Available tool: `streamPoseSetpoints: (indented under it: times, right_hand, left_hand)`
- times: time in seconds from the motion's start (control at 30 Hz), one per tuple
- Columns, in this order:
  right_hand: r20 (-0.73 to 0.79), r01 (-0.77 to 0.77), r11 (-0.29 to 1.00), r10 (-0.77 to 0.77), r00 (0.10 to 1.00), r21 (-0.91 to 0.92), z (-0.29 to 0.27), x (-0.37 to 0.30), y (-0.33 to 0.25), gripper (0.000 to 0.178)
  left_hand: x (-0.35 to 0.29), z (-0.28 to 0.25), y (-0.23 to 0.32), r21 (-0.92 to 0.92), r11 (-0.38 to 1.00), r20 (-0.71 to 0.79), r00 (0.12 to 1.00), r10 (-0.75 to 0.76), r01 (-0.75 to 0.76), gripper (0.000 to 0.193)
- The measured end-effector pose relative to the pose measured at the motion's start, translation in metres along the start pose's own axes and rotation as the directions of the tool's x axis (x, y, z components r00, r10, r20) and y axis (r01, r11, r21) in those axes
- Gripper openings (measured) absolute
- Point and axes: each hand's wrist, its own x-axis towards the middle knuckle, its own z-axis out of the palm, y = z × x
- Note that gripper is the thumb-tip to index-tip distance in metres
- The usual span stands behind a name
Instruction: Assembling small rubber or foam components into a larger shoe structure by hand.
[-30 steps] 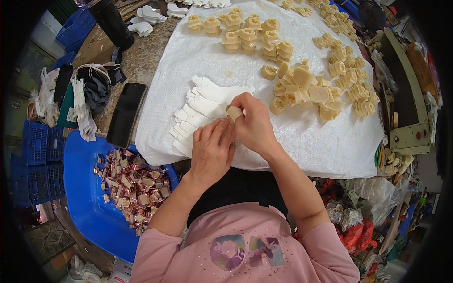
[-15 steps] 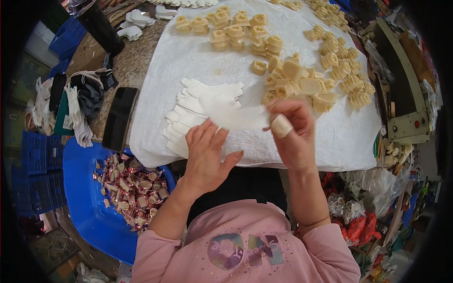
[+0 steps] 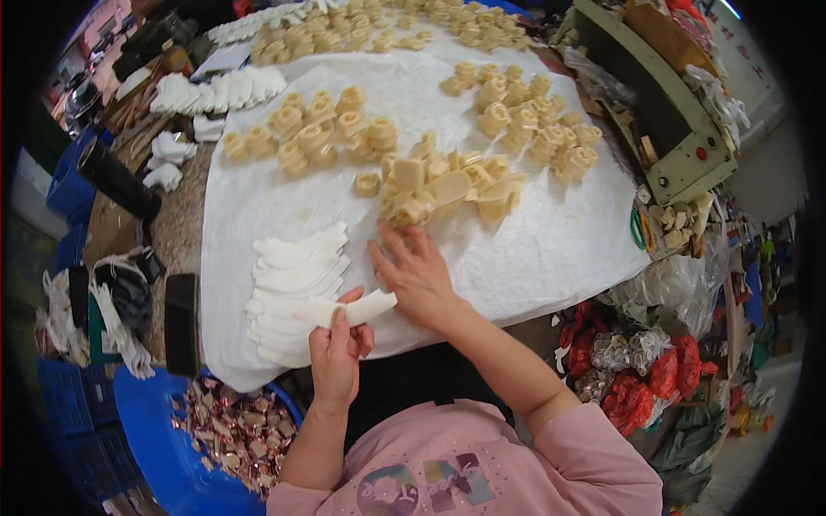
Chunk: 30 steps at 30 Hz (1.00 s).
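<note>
My left hand (image 3: 338, 351) pinches one white curved strip (image 3: 372, 304) between thumb and fingers. The strip is held up just off the near right side of a fanned stack of similar white strips (image 3: 292, 267) on the white cloth. My right hand (image 3: 417, 277) lies open with its fingers stretched forward. Its fingertips reach the near left edge of a heap of cream moulded pieces (image 3: 452, 185); whether they touch one is not clear. A single small cream ring-shaped piece (image 3: 366, 184) sits left of that heap.
More cream pieces (image 3: 533, 120) stand in groups across the cloth-covered table (image 3: 568, 249). A phone (image 3: 181, 322) and a black cylinder (image 3: 116, 181) are at left. Below them is a blue tub (image 3: 142, 421) of small wrapped pieces. A green-grey metal machine (image 3: 697, 163) stands at right.
The view has shifted, showing more of the table's far end. The white strip has passed from my right hand to my left. My right hand has moved forward to the cream heap.
</note>
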Motion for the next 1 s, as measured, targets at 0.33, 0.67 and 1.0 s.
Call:
streamPoseSetpoints:
  times: [0.33, 0.67, 1.0]
  right_hand:
    - [-0.174, -0.170, 0.969, 0.202, 0.964, 0.181, 0.004, -0.004, 0.005, 0.027]
    - [-0.095, -0.296, 0.826, 0.384, 0.918, 0.479, -0.029, -0.044, 0.025, 0.050]
    - [-0.056, -0.346, 0.876, 0.385, 0.921, 0.334, -0.029, -0.067, 0.040, 0.048]
  left_hand:
    - [0.005, 0.005, -0.004, -0.006, 0.999, -0.073, 0.996, 0.042, -0.043, 0.040]
    - [0.012, 0.002, -0.002, -0.062, 0.998, -0.093, 0.995, -0.037, 0.031, 0.034]
    - [0.001, 0.011, -0.005, -0.152, 0.984, 0.073, 0.994, -0.082, 0.093, 0.038]
